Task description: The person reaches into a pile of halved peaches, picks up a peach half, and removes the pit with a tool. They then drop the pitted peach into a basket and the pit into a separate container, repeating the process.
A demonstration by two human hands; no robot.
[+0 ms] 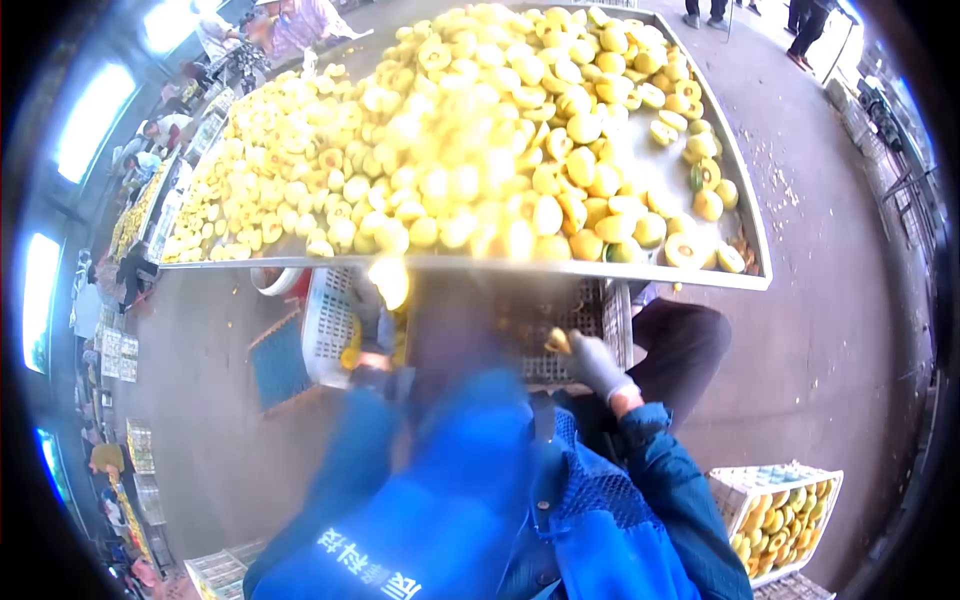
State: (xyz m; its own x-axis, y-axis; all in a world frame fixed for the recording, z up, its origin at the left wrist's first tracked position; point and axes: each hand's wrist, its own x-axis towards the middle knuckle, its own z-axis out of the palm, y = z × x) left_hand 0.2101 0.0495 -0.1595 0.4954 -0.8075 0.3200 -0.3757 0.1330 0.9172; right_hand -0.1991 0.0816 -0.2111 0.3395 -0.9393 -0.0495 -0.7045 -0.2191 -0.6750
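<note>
A large metal-rimmed tray (450, 266) in front of me is heaped with halved yellow peaches (600, 180), some with brown pit hollows showing. My right hand (597, 366), in a grey glove, pinches a small piece of yellow peach (557, 341) below the tray's near edge. A dark-bottomed crate (612, 320) lies under that hand. Over the white perforated crate (328, 330) at the left, my left hand (370, 318) appears gloved and partly covered; blur and glare hide its fingers. Close by it is a bright yellow peach piece (390, 282).
At the lower right stands a white crate (715, 487) of yellow peach halves. A blue mat-like panel (280, 365) rests on the floor at left. Other people (165, 130) sit along the left side at similar trays. Someone's legs (808, 30) show at the upper right.
</note>
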